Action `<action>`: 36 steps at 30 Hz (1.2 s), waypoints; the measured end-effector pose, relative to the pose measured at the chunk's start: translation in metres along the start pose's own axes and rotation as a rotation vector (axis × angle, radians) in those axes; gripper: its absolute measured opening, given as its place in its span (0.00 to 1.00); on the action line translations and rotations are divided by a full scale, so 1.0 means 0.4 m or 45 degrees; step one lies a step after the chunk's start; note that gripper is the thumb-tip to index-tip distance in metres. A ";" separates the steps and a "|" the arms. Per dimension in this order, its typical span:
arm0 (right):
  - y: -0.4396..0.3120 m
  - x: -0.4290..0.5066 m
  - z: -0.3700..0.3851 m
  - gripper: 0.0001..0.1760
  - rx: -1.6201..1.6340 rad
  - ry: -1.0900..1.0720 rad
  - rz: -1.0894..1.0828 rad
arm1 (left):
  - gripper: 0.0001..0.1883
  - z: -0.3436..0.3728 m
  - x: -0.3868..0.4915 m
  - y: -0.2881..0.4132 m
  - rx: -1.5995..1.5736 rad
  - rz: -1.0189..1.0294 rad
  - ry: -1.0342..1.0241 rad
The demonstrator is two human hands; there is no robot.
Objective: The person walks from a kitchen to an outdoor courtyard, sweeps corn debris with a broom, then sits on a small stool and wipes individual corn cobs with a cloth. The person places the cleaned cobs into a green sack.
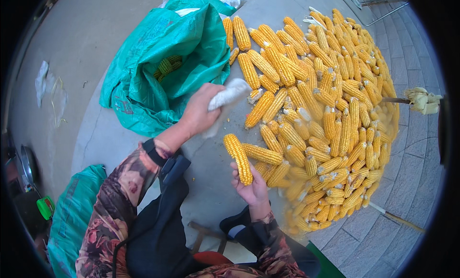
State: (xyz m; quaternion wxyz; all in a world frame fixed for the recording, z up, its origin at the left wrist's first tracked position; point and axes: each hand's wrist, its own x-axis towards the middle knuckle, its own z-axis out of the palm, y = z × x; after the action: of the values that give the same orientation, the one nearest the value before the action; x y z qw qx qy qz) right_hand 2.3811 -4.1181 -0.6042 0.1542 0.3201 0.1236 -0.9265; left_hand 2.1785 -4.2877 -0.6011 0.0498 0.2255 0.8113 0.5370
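Note:
My left hand (202, 111) grips a white, cloth-like bundle (231, 93), blurred, over the grey concrete floor beside a green woven sack. The mouth of that green woven sack (133, 67) gapes to the left of the pile, and several ears of corn (169, 66) lie inside it. In my right hand (253, 188) is a husked yellow ear of corn (238, 157), held tilted by its lower end. Just beyond it, a heap of husked corn ears (323, 116) spreads across the floor to the right.
Another green sack (77, 202) stands at my lower left. Part of a wooden stool (205, 238) shows near my feet. Thin plastic scraps (42, 80) lie on the floor at left. A pole (399, 215) and a stick with dry husk (424, 101) lie right of the heap.

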 end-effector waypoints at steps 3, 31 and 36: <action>0.009 0.043 0.012 0.26 0.200 0.062 -0.048 | 0.19 0.006 -0.057 0.010 -0.215 0.311 -0.366; -0.249 0.512 0.074 0.37 -2.989 0.837 -0.903 | 0.20 -0.085 -0.164 -0.102 -0.547 -0.624 -0.970; -0.191 0.440 0.120 0.30 -1.832 0.457 -0.915 | 0.21 -0.053 -0.183 -0.102 -0.520 -0.671 -1.090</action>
State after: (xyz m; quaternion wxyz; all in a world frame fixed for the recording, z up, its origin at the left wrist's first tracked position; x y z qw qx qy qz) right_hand 2.1953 -4.0997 -0.6686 -0.0062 0.2272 0.8047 -0.5484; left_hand 2.2245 -4.3493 -0.6405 0.5518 0.1987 0.6267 0.5131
